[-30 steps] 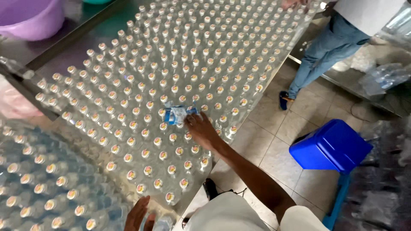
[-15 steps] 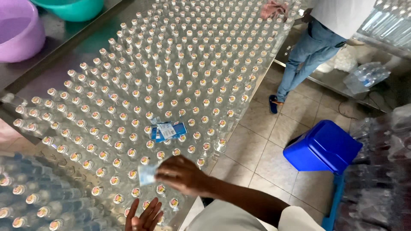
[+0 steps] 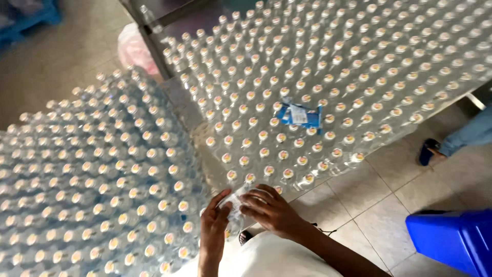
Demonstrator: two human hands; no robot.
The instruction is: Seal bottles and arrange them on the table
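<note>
Both hands met at the table's near edge: left hand [image 3: 214, 233] and right hand [image 3: 270, 211] had fingers clamped on one clear plastic bottle [image 3: 237, 206]; blue label stack [image 3: 300, 115] lay mid-table, capped bottles [image 3: 359, 72] mostly unlabelled

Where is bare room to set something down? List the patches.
Bare spots: the tiled floor between the steel table's edge and the blue plastic crate, and the floor at top left. Crowded: clear capped bottles fill the table, with a blue label stack on top; more bottles pack the left.
</note>
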